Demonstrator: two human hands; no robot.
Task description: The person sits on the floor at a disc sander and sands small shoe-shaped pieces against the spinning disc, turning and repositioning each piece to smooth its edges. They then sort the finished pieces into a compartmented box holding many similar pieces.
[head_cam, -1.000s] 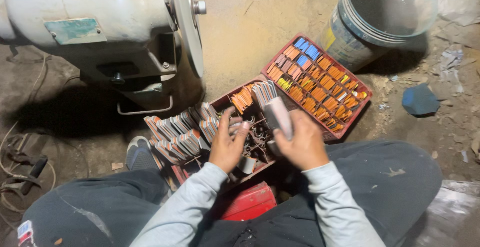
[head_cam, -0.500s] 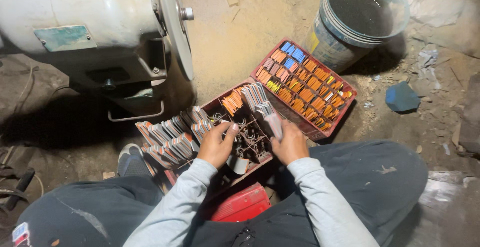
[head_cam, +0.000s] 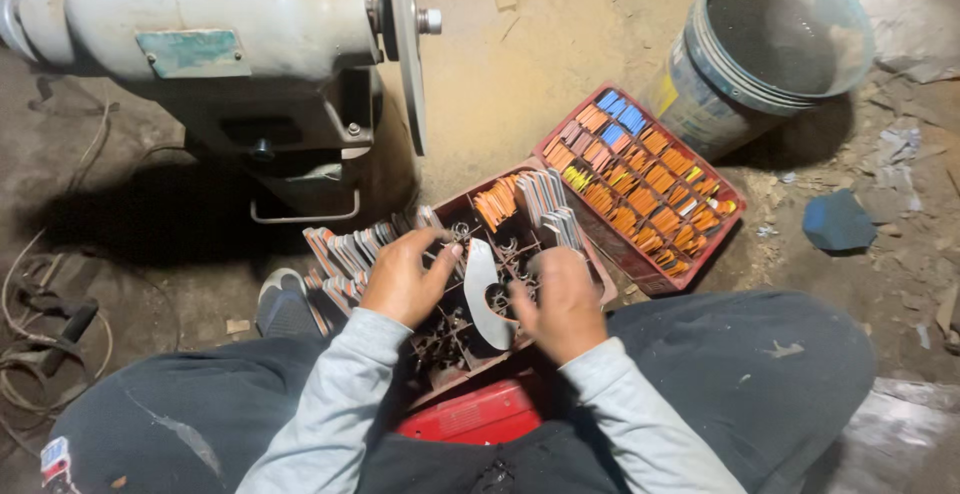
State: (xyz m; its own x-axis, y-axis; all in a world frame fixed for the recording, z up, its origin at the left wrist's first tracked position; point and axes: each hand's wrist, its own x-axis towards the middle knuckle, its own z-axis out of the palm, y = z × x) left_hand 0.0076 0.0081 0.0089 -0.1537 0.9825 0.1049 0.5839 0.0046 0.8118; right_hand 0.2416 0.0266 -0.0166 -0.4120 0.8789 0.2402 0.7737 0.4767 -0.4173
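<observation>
Dusty earth floor (head_cam: pixel 500 84) here, sawdust-coloured, with a big pale bench grinder (head_cam: pixel 230 44) at the top left edge and a grey bucket (head_cam: pixel 770 54) at the top right corner. From the head camera, looking straight down: the person sits low, dark-trousered knees spread, a red-brown compartment tray (head_cam: pixel 455 359) between them. A second tray, the red crate of orange and blue pieces (head_cam: pixel 640 189), butts against the first tray's far right edge. Fanned stacks of grey-and-orange slips (head_cam: pixel 350 249) lean at the near tray's left edge.

The right hand (head_cam: pixel 565 304) is curled, fingers closed around a pale curved blade (head_cam: pixel 480 294), gripping it near its lower right side; the blade stands over the middle of the tray, its arc bulging toward the left hand. The left hand (head_cam: pixel 405 279) is half open, fingertips (head_cam: pixel 448 252) touching the blade's upper edge, thumb tucked out of sight.

To my eye, steadying it well means keeping the left fingertips on the flat, off the curved edge, with the right grip firm. Below lie small metal rings (head_cam: pixel 445 334), so it should stay held above them.
</observation>
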